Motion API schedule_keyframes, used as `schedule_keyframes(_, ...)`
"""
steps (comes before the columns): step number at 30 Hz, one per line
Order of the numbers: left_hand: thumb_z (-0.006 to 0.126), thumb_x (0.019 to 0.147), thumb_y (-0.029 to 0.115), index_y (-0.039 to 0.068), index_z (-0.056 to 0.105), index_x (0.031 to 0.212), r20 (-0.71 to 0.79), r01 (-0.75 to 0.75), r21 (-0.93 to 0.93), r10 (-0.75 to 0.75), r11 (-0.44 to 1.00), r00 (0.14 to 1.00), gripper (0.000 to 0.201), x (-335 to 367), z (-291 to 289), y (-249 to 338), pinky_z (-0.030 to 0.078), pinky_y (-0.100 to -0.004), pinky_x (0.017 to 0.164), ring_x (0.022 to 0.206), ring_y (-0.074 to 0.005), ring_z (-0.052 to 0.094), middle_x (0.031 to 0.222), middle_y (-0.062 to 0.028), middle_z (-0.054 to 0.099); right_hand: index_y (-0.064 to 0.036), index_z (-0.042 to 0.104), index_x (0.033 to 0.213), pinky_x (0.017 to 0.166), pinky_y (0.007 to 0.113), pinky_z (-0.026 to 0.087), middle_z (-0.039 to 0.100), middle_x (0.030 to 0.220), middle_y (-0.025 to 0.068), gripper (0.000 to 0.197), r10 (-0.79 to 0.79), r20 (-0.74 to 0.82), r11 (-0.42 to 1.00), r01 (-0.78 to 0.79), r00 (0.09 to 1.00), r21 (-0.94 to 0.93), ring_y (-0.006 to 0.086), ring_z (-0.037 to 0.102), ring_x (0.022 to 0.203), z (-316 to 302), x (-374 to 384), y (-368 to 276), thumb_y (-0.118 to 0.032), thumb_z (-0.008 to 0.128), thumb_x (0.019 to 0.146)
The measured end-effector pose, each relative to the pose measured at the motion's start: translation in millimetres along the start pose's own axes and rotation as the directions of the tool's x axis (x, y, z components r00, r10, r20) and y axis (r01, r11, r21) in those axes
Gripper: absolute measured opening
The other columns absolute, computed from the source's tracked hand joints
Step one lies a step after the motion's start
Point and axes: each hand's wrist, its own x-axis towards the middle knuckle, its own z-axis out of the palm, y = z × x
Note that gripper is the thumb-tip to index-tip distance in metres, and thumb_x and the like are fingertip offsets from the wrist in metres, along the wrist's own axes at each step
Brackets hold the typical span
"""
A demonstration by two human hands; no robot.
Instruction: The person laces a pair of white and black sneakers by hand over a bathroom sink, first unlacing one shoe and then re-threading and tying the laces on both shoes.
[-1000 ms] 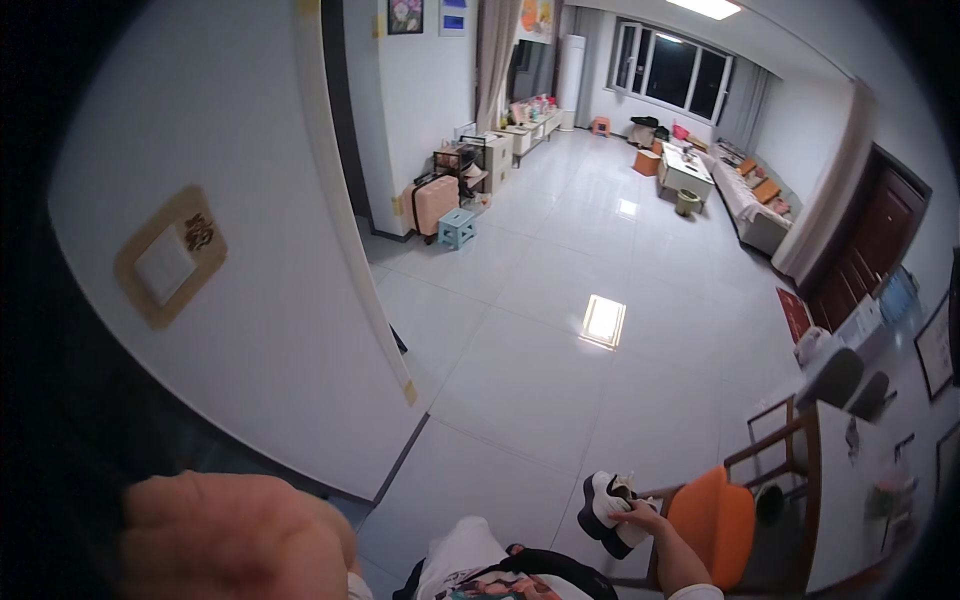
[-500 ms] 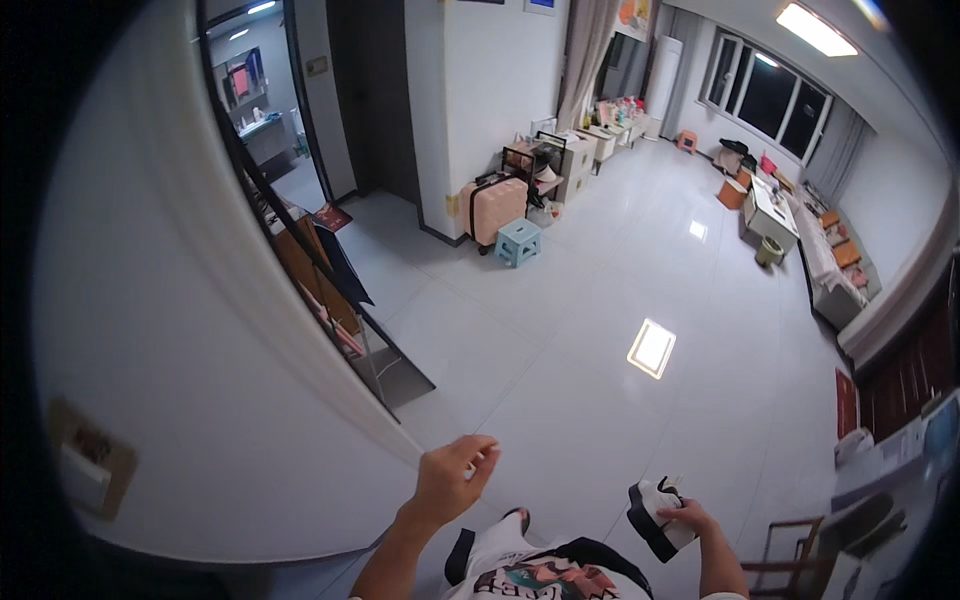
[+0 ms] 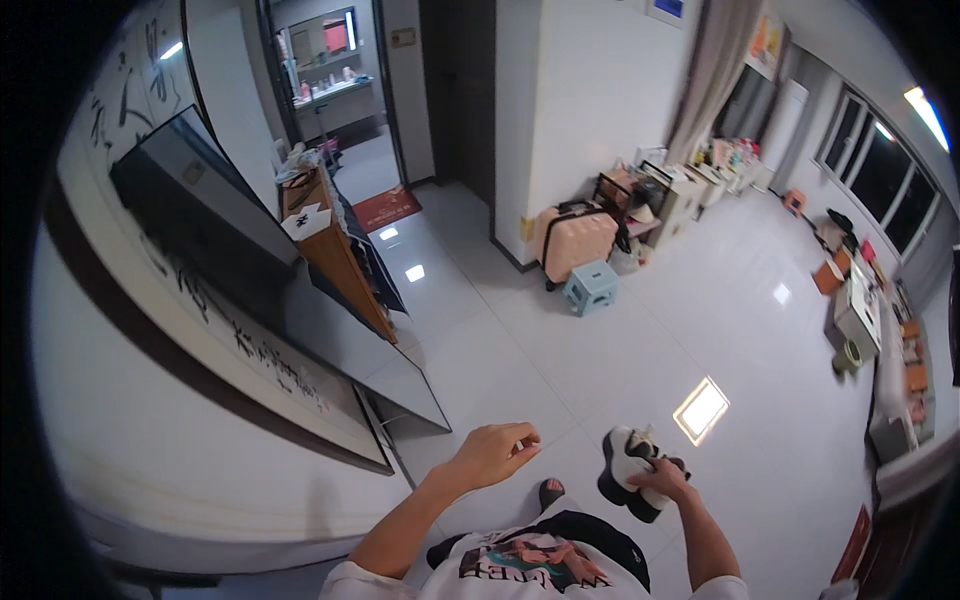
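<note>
My right hand (image 3: 662, 478) grips a pair of chunky white sneakers (image 3: 625, 463) with thick black soles, at the lower right in front of my body. The fingers wrap over the shoes, and the second shoe is partly hidden behind the hand. My left hand (image 3: 497, 455) hovers to the left of the shoes, apart from them. Its fingers bend loosely, with a gap to the thumb, and nothing shows in it. Below, a foot in a dark slipper (image 3: 551, 491) rests on the tiled floor (image 3: 520, 400).
On the left, a tall dark-framed mirror (image 3: 370, 340) leans beside a wooden cabinet (image 3: 345, 265). Ahead stand a pink suitcase (image 3: 575, 240) and a light blue step stool (image 3: 592, 288). A red mat (image 3: 388, 209) lies by a doorway. A green bin (image 3: 847, 357) and low table (image 3: 858, 305) are farther right.
My view has turned left, bringing the mirror and cabinet further in. My right hand has moved left with the sneakers, closer to my left hand, and both shoes now show.
</note>
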Motion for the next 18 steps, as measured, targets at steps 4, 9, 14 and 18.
schedule_keyframes(4,0.062,0.085,0.019,0.004,0.058,0.102,0.026,0.187,-0.183,-0.186,0.965,0.982,0.023,80,-6,-32,0.051,-0.0334,0.075,0.089,-0.0249,0.061,0.104,-0.011,0.061,-0.0067,0.061,0.115,0.085,0.038,0.047,0.065,0.102,0.0158,0.071,-0.241,0.087,0.968,0.246,0.967,-0.053,0.0287,0.062,0.097,-58,106,-88,-0.051,0.076,0.062)
schedule_keyframes(9,0.068,0.079,0.028,0.007,0.051,0.118,-0.21,0.064,0.12,-0.038,0.991,0.977,0.047,177,-15,-95,0.031,-0.0421,0.101,0.124,-0.0298,0.039,0.128,-0.0144,0.044,-0.004,0.06,0.116,0.084,0.039,0.046,0.065,0.099,0.0188,0.075,-0.479,0.194,0.807,0.516,0.856,-0.287,0.0317,0.062,0.096,-99,200,-230,-0.054,0.073,0.061)
schedule_keyframes(14,0.07,0.071,0.052,0.002,0.053,0.113,-0.048,0.153,0.435,-0.146,0.888,0.988,0.067,264,-86,-167,0.021,-0.0521,0.1,0.127,-0.0283,0.035,0.121,-0.0134,0.052,-0.0014,0.06,0.114,0.083,0.039,0.046,0.065,0.096,0.0201,0.077,-0.672,0.304,0.598,0.737,0.675,-0.316,0.0317,0.061,0.095,-136,269,-361,-0.054,0.074,0.061)
schedule_keyframes(18,0.072,0.057,0.064,0.0,0.056,0.108,0.188,0.312,0.323,-0.384,0.893,0.904,0.084,321,-184,-210,0.02,-0.0507,0.098,0.107,-0.028,0.055,0.099,-0.0147,0.063,-0.0034,0.062,0.108,0.079,0.042,0.046,0.064,0.09,0.0212,0.071,-0.678,0.418,0.493,0.796,0.605,-0.351,0.0336,0.062,0.089,-154,338,-453,-0.055,0.075,0.06)
